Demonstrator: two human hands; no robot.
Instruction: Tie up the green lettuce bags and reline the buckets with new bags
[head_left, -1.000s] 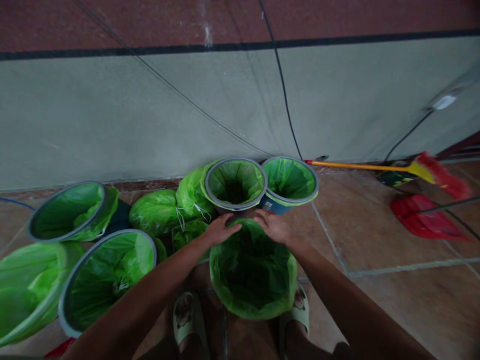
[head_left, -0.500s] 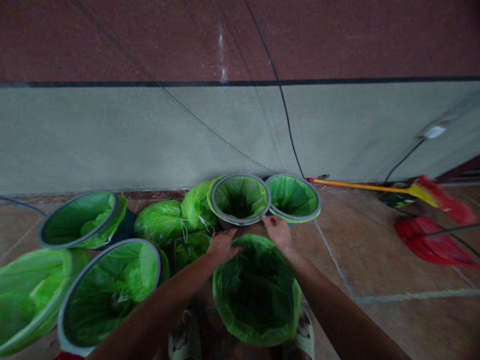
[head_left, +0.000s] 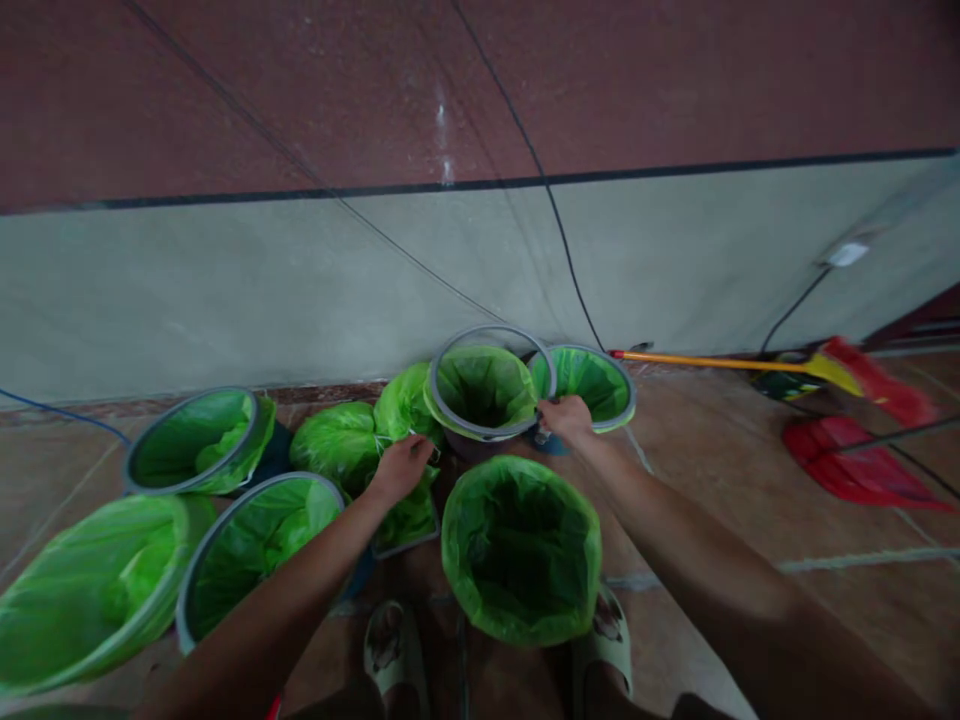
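The pale label (head_left: 542, 435) on the blue bin (head_left: 555, 447) by the wall is too small to read from where I stand. The right hand (head_left: 565, 415) pinches the grey ring (head_left: 553, 378), tilted up over the lined bin (head_left: 474, 448) alongside; the left hand (head_left: 405, 466) hangs half curled by the green bags (head_left: 337, 436), and whether it holds anything I can't tell.

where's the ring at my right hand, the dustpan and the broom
Ring (head_left: 484, 433): head view, front edge of its band.
Dustpan (head_left: 855, 475): head view, middle of its red pan.
Broom (head_left: 742, 362): head view, on its handle.
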